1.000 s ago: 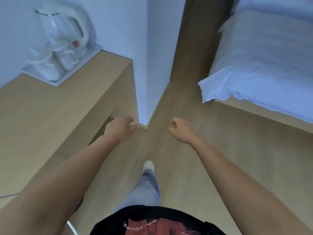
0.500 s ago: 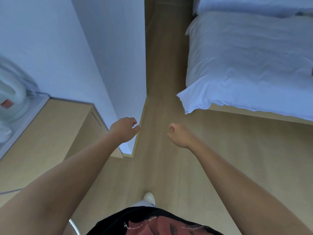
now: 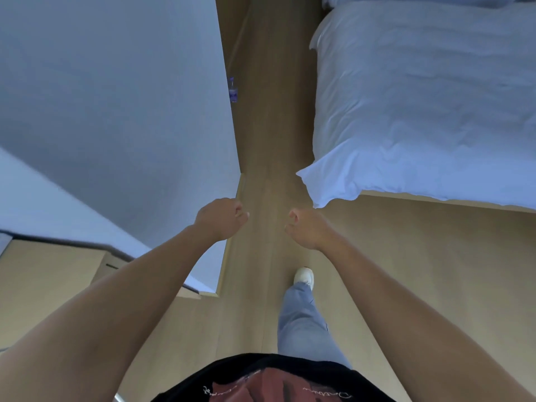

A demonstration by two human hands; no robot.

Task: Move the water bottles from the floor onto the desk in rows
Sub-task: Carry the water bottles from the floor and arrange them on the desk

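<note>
— What's different from a second ago?
— I've turned from the light wooden desk (image 3: 43, 274); the kettle tray has left view. A small clear plastic water bottle (image 3: 233, 90) now shows far ahead of my left hand (image 3: 222, 217), and my white shoe (image 3: 304, 276) has stepped forward.

Narrow floor (image 3: 269, 134) strip open btwn wall (image 3: 130, 111) & bed (image 3: 420, 97); bottle (image 3: 233, 89) stands by wall

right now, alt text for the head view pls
Both hands, left and right, reach forward empty with fingers loosely curled, above a wood floor. One water bottle stands far ahead by the wall; a bed is right, a desk corner left.
</note>
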